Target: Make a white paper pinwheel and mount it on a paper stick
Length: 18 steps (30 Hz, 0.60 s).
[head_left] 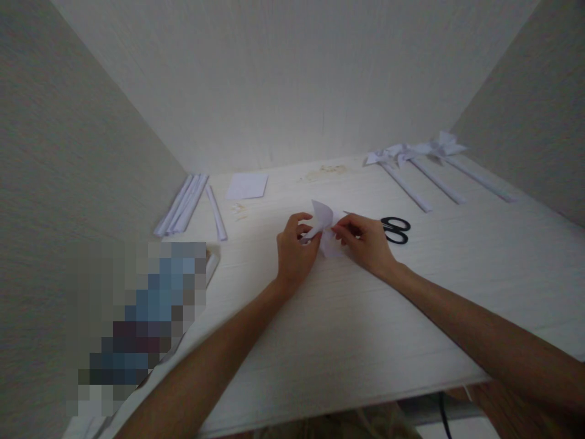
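A small white piece of folded paper (323,221) sits at the middle of the white table (347,329), one flap curled up. My left hand (295,250) pinches its left side. My right hand (365,241) pinches its right side, fingertips meeting the paper beside the left hand's. Black-handled scissors (395,230) lie just right of my right hand, touching neither hand.
Several rolled white paper sticks (183,204) lie at the back left, with a flat white paper square (247,185) beside them. Finished paper pinwheels on sticks (425,160) lie at the back right. A blurred-out object (137,317) sits at the table's left edge. Walls enclose three sides.
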Available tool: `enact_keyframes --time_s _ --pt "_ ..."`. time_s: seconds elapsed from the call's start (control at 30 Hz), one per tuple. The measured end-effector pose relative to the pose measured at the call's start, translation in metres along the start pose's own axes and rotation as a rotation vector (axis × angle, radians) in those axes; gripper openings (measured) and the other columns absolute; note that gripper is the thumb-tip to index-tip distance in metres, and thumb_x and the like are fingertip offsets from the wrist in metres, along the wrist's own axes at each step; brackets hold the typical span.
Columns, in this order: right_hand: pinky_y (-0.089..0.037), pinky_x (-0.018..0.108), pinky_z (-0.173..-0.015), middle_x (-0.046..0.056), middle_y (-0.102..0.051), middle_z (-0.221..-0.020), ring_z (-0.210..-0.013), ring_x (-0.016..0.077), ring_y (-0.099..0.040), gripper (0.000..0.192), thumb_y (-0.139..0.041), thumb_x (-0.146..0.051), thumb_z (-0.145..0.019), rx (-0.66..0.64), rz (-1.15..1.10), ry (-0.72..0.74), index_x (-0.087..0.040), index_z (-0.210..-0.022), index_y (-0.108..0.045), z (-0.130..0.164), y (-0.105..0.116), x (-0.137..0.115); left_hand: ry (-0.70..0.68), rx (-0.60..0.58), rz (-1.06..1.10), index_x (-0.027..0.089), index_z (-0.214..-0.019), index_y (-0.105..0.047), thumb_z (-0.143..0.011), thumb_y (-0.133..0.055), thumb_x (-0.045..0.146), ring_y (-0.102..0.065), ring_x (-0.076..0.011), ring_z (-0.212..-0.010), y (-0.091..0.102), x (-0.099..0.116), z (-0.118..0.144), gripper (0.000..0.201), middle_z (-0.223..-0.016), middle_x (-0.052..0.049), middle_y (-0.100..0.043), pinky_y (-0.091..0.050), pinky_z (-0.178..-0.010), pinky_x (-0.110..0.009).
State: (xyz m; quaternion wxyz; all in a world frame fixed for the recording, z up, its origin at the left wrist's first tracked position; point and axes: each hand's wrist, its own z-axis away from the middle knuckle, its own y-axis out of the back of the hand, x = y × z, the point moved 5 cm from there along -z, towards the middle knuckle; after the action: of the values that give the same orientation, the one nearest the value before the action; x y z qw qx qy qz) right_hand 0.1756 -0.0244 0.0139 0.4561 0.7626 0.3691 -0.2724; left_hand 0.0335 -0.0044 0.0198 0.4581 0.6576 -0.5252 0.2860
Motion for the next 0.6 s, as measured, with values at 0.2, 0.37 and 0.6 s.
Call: enact_keyframes --time_s 0.2,0.37,0.6 --pt "-0.034 0.021 -0.044 -0.001 -0.055 -0.051 -0.043 0.009 -0.047 0.019 -0.053 -0.03 -0.076 0.022 -0.067 -0.06 -0.016 -0.064 -0.055 -0.002 0.0 0.007 0.011 -0.02 0.046 0.018 -0.09 -0.048 -0.062 -0.058 0.01 -0.058 -0.0085 -0.055 -0.001 -0.002 0.0 0.03 -0.062 0.004 -0.059 -0.044 -0.048 -0.016" --pt "-0.035 0.021 -0.043 -0.001 -0.054 -0.05 -0.043 0.0085 -0.046 0.018 -0.055 -0.029 -0.074 0.001 -0.152 -0.103 -0.016 -0.062 -0.054 -0.003 -0.003 0.01 0.015 -0.019 0.042 0.018 -0.089 -0.048 -0.061 -0.058 0.009 -0.056 -0.0079 -0.053 0.0 -0.003 -0.001 0.031 -0.061 0.004 -0.059 -0.042 -0.048 -0.016" --pt "-0.032 0.018 -0.038 -0.002 -0.054 -0.049 -0.039 0.0062 -0.043 0.018 -0.058 -0.03 -0.071 -0.022 -0.427 -0.157 -0.015 -0.063 -0.054 -0.007 -0.007 0.021 0.046 0.015 0.067 0.018 -0.088 -0.048 -0.06 -0.058 0.009 -0.055 -0.0078 -0.052 0.002 -0.005 -0.001 0.03 -0.06 0.004 -0.058 -0.041 -0.047 -0.016"
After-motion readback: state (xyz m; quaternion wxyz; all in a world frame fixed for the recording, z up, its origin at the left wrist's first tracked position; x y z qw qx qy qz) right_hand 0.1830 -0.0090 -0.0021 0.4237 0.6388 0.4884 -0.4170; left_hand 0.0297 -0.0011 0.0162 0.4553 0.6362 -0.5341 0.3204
